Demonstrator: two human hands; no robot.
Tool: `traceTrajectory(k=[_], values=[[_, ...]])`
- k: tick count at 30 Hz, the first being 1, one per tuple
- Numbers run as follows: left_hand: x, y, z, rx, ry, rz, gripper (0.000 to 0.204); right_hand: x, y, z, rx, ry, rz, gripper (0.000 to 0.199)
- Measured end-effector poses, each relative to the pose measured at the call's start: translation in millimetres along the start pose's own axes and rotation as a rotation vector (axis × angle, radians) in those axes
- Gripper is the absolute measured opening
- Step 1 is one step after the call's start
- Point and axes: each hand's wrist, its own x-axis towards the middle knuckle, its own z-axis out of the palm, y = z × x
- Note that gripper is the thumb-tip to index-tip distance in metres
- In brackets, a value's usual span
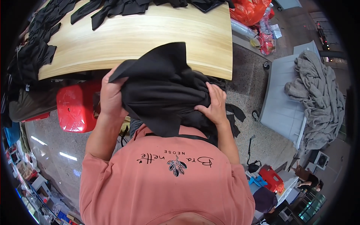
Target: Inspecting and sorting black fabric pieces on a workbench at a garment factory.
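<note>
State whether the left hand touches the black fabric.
Touching: the head view shows the left hand holding the black fabric at its left edge.

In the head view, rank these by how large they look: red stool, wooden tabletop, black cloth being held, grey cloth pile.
Largest to smallest, by visible area:
1. wooden tabletop
2. black cloth, made larger by its nearness to the camera
3. grey cloth pile
4. red stool

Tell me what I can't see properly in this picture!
In the head view:
- Left hand: some fingers are hidden behind the black cloth.
- Black fabric pieces on the table: cut off by the top edge.
- Far-off person, lower right: too small for details.
</note>
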Motion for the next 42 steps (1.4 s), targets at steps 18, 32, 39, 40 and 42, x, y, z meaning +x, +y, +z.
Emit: traceTrajectory(k=[18,32,39,40,42], values=[[-18.1,-42.7,-139.7,1.327,0.407,0.309,0.025,11.8,-42.0,16.2,0.047,0.053,-0.442,0.033],[14.0,-107.8,-20.6,1.556,-0.710,0.352,0.032,13.6,-37.0,34.6,0.295,0.059,-0.437,0.020],[21.4,-90.7,-9.9,1.604,-0.780,0.249,0.023,29.0,-32.9,18.4,0.238,-0.227,-0.465,0.036],[22.1,-92.8,-11.4,1.585,-0.760,0.242,0.022,28.8,-36.1,17.7,0.182,-0.254,-0.462,0.035],[23.6,-98.0,-18.5,1.565,-0.772,0.235,0.020,27.4,-41.4,13.2,0.149,-0.240,-0.435,0.036]])
